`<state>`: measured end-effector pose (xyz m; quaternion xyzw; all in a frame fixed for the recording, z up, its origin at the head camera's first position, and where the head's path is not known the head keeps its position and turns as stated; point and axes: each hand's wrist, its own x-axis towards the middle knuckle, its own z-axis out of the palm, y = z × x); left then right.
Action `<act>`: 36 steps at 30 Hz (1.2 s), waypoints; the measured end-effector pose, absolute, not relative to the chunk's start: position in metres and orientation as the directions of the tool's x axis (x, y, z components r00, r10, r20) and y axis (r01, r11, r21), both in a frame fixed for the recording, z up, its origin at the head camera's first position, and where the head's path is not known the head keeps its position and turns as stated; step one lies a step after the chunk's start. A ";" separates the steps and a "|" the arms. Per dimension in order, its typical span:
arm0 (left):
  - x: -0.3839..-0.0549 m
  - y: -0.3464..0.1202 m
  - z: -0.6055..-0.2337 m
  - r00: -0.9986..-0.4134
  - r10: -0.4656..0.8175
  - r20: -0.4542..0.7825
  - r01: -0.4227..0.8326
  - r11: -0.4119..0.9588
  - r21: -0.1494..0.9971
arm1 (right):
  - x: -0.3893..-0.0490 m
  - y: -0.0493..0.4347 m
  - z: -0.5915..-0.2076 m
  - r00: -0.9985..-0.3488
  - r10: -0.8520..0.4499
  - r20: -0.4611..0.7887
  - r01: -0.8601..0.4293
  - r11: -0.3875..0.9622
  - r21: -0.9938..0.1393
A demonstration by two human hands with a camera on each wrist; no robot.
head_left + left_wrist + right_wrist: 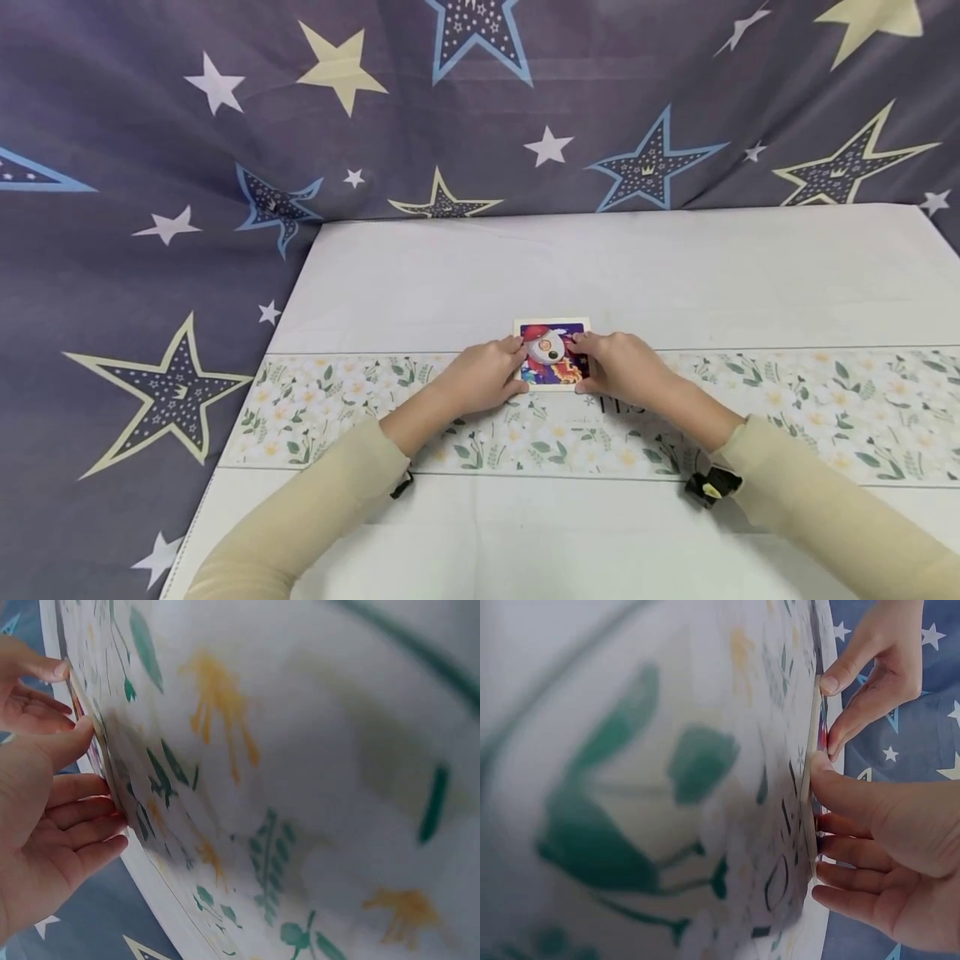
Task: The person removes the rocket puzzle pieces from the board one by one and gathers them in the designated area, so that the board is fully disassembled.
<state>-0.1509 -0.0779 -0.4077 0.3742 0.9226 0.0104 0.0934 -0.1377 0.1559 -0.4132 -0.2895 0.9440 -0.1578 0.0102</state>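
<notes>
Both of your hands at 1 square picture panel (551, 354). Your left hand (483, 377) grips its left edge between thumb and fingers; your right hand (630, 368) grips the right edge likewise. The panel, pale-bordered with a red-and-white cartoon figure on purple, lies flat or nearly so, straddling the far line of the floral band (817, 408) across the white tabletop (600, 275). Black lettering (618, 407) on the band is partly hidden by your right hand. Behind the tabletop hangs a star-patterned cloth (502, 137).
</notes>
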 end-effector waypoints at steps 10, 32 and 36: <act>-0.132 -0.085 -0.408 -0.727 0.675 -0.124 0.656 0.737 0.162 | -0.121 0.154 -0.417 -0.830 -0.548 0.109 -0.552 0.775 -0.307; -0.133 -0.093 -0.415 -0.707 0.700 -0.096 0.650 0.698 0.300 | -0.121 0.157 -0.420 -0.821 -0.563 0.093 -0.559 0.760 -0.331; -0.133 -0.093 -0.414 -0.711 0.697 -0.097 0.646 0.701 0.302 | -0.121 0.158 -0.421 -0.815 -0.571 0.098 -0.568 0.752 -0.335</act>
